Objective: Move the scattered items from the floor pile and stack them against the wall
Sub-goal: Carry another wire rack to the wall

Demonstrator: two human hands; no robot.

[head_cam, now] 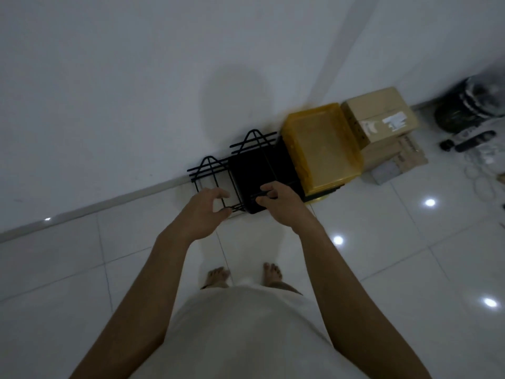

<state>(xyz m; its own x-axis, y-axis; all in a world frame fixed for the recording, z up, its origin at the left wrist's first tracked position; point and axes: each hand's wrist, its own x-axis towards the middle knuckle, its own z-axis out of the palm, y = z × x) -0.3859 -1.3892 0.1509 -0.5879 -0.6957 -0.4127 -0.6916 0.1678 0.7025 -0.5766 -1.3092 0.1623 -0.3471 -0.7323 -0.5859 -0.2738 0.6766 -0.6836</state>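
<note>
1. Nearest the camera is the person's pale shirt (pixel 246 332), with both bare forearms reaching forward and two bare feet (pixel 218 276) on the glossy white tiled floor (pixel 382 255).
2. Writing: the cardboard box (pixel 379 116) by the wall (pixel 136 77) carries a white shipping label (pixel 395 121), but its print is too blurred to read; no brand can be made out anywhere.
3. Against the base of the wall sits a black wire rack (pixel 218 176) with two triangular hooks at its back, a solid black tray (pixel 254 181) resting in it.
4. Left hand (pixel 207 209): fingers loosely curled and spread, hovering at the rack's front left corner; the thumb is close to the front wire, but I cannot tell whether it touches.
5. Right hand (pixel 276 198): fingers curled round a thin black front bar of the rack, just over the tray's front edge.
6. Just right of the rack, touching it, a translucent yellow plastic bin (pixel 319 149) stands on something black; the cardboard box is directly beyond it, atop flattened cardboard (pixel 401 157).
7. Farther right on the floor lies a blurred heap of dark items (pixel 470 110), including a dark remote-like object (pixel 475 140).
</note>
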